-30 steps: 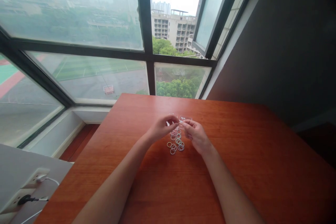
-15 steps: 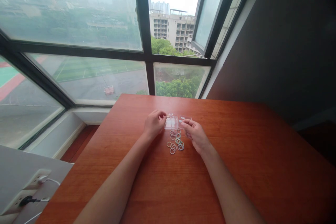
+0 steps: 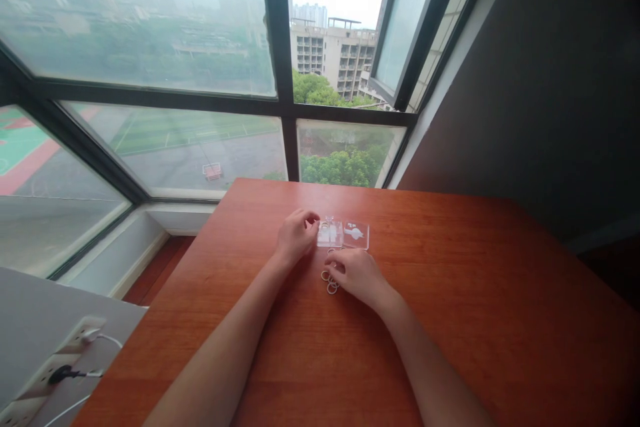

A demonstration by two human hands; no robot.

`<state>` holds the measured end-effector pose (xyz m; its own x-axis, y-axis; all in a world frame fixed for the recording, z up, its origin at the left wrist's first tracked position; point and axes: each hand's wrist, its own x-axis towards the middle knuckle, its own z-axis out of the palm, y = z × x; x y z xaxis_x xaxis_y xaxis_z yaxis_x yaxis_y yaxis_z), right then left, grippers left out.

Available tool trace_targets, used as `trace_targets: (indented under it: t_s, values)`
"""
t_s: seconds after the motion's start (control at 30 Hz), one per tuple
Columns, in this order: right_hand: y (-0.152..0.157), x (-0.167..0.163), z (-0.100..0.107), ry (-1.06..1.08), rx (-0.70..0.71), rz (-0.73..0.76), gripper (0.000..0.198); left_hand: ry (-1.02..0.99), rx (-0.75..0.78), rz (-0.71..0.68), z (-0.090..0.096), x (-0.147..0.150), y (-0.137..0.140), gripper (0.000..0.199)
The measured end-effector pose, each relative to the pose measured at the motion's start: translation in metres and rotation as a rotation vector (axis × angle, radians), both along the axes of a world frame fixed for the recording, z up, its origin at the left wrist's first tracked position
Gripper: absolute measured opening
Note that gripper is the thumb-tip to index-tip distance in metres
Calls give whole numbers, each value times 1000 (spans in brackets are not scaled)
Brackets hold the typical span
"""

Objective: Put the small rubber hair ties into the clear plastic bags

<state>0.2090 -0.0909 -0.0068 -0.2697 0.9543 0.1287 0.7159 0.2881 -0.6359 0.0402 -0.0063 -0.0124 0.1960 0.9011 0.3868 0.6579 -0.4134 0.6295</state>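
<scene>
A small clear plastic box (image 3: pixel 329 234) lies opened on the table, its lid (image 3: pixel 356 235) folded flat to the right and printed with a white figure. My left hand (image 3: pixel 297 235) is closed at the box's left edge, fingers curled against it. Just in front of the box, my right hand (image 3: pixel 361 272) reaches down over a loose pile of small pale hair ties (image 3: pixel 332 287). Its thumb and fingers pinch at the ties, seemingly on one of them. The hand covers much of the pile. A few ties show at its left side.
The reddish-brown wooden table (image 3: pixel 280 360) has its far edge by a black-framed window (image 3: pixel 200 103). A wall socket strip (image 3: pixel 57 373) with plugs and cords is at the lower left. A dark wall (image 3: pixel 540 93) rises on the right.
My right hand has moved from the lid toward me and left, down onto the hair ties, leaving the lid uncovered. My left hand stays at the box. The view has shifted slightly.
</scene>
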Motion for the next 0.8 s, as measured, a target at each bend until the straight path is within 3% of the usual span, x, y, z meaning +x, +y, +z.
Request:
trace_targets:
  t_s: [0.17,0.33,0.6,0.8]
  values:
    - [-5,-6,4,-270,-27,66,13,-19,-9,-4,4,1,-2,10]
    - [-4,-9,2,-325,-29,36,12,-22,-2,-33,7,3,-4,10]
    - [3,3,0,93,26,-108,10,-46,3,-52,7,3,-4,10]
    - [7,15,4,211,147,-298,12,-157,-44,-256,12,14,-12,13]
